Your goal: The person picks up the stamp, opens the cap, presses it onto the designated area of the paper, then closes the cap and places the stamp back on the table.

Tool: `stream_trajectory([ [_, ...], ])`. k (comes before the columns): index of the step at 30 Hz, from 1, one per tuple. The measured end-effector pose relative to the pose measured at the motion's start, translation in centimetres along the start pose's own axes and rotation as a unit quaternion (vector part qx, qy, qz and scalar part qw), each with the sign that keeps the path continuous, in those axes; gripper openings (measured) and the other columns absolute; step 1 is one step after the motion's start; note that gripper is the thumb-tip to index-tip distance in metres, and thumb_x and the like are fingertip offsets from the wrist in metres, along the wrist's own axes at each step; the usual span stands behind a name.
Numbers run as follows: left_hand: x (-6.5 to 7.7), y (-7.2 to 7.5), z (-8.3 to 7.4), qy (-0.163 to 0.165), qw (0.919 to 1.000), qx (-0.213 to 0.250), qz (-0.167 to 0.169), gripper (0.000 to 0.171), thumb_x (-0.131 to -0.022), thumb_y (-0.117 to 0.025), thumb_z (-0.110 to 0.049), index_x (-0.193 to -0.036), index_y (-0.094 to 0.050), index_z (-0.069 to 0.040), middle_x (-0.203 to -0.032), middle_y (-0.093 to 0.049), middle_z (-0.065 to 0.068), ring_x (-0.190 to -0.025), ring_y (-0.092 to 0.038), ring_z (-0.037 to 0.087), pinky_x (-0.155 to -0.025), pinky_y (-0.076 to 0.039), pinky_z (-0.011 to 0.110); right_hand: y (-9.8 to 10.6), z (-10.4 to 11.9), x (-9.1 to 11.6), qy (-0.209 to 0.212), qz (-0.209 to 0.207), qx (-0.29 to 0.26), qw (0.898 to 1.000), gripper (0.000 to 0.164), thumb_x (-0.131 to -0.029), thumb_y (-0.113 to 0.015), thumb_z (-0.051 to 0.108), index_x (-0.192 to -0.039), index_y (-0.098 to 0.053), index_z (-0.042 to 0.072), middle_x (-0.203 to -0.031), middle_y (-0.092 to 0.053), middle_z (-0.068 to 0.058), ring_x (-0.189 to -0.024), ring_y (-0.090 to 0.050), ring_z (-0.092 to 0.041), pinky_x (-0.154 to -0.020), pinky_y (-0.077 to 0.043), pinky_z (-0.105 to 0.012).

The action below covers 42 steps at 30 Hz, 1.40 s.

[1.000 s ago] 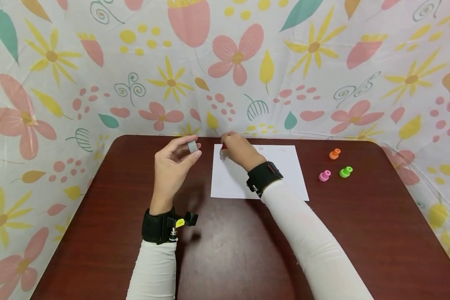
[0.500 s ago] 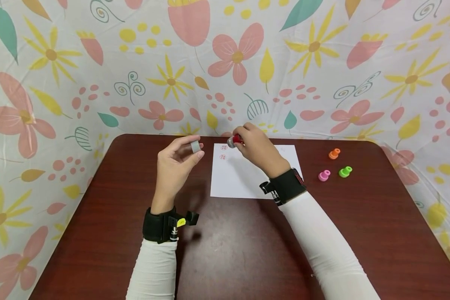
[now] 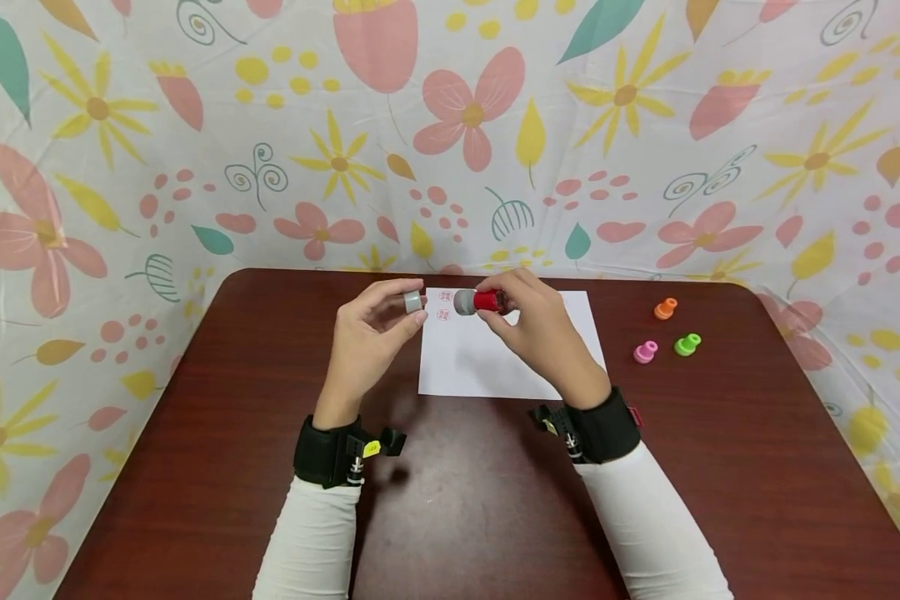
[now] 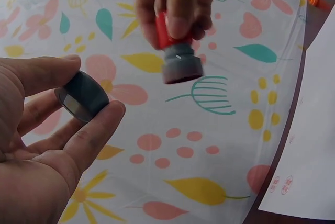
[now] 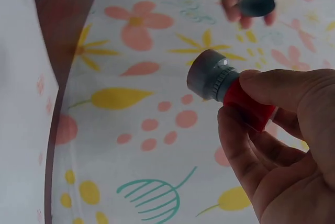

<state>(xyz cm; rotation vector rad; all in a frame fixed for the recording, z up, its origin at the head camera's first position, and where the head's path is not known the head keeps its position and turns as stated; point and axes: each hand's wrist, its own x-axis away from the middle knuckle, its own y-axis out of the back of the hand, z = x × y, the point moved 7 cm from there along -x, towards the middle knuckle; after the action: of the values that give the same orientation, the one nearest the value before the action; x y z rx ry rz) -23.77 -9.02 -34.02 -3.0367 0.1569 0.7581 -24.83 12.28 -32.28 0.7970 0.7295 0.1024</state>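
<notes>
Between thumb and fingers my left hand [image 3: 371, 333] pinches a small grey cap [image 3: 413, 301], whose hollow side shows in the right wrist view. My right hand [image 3: 543, 325] grips the red handle of a stamp [image 3: 487, 302], its grey round head turned toward the cap. A short gap separates the cap from the stamp. Both are held above a white sheet of paper [image 3: 487, 358]. Two round red stamp prints [image 3: 445, 305] show at the paper's upper left. In the left wrist view, the cap [image 4: 82, 97] is tilted and the stamp [image 4: 179, 51] is slightly blurred.
Right of the paper stand an orange stamp-like piece [image 3: 665, 309], a pink one [image 3: 646, 352] and a green one [image 3: 687, 344] on the dark brown table [image 3: 450, 500]. A flower-patterned cloth [image 3: 390, 183] hangs behind the table and along its sides.
My right hand has lifted the stamp off the paper, uncovering the red prints, and turned it sideways. The left hand has moved slightly right with the cap, so the two are closer.
</notes>
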Motion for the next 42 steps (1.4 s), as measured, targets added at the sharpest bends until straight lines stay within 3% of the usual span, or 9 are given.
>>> stream_trajectory([
  [7,-0.1,-0.7,0.3,-0.007,0.9998,0.006,0.016,0.035,-0.091,-0.075,0.003,-0.125,-0.070,0.003,-0.118,-0.070,0.013,-0.104,-0.068,0.044,-0.083,-0.061,0.025,0.5,0.5,1.1,-0.005,-0.023,-0.050,0.998,0.032,-0.086,-0.084,0.006,-0.115,-0.069,0.008,-0.108,-0.068,-0.002,-0.088,-0.066,-0.012,-0.084,-0.062,-0.034],
  [11,0.0,-1.2,0.5,0.003,0.9997,0.010,0.022,0.035,-0.090,-0.076,0.003,-0.125,-0.070,0.002,-0.119,-0.070,0.014,-0.104,-0.067,0.047,-0.085,-0.061,0.026,0.6,0.6,1.4,-0.011,-0.031,-0.093,0.995,0.033,-0.085,-0.084,0.003,-0.114,-0.069,0.007,-0.110,-0.069,-0.003,-0.091,-0.069,-0.014,-0.085,-0.063,-0.034],
  [16,0.0,-1.8,0.6,0.007,0.9993,0.002,0.036,0.036,-0.090,-0.077,0.001,-0.125,-0.071,0.001,-0.120,-0.071,0.014,-0.106,-0.070,0.040,-0.091,-0.061,0.031,0.6,0.9,1.6,-0.011,-0.031,-0.149,0.988,0.032,-0.085,-0.082,-0.002,-0.114,-0.069,0.004,-0.112,-0.070,-0.005,-0.095,-0.069,-0.014,-0.088,-0.062,-0.029],
  [24,0.0,-2.3,0.5,0.006,0.9980,0.009,0.062,0.037,-0.090,-0.077,0.001,-0.127,-0.071,-0.003,-0.121,-0.072,0.015,-0.102,-0.070,0.021,-0.093,-0.060,0.033,0.5,1.1,1.6,-0.014,-0.024,-0.191,0.981,0.033,-0.086,-0.080,-0.004,-0.116,-0.069,0.002,-0.113,-0.068,-0.008,-0.099,-0.069,-0.015,-0.092,-0.059,-0.023],
  [42,0.1,-3.1,0.5,0.004,0.9957,0.035,0.085,0.037,-0.090,-0.075,0.007,-0.126,-0.070,0.001,-0.123,-0.071,0.018,-0.099,-0.069,0.020,-0.079,-0.058,0.023,-0.2,1.5,1.8,0.000,-0.026,-0.218,0.976,0.031,-0.086,-0.079,-0.005,-0.115,-0.068,0.001,-0.110,-0.069,-0.008,-0.097,-0.070,-0.017,-0.089,-0.061,-0.025],
])
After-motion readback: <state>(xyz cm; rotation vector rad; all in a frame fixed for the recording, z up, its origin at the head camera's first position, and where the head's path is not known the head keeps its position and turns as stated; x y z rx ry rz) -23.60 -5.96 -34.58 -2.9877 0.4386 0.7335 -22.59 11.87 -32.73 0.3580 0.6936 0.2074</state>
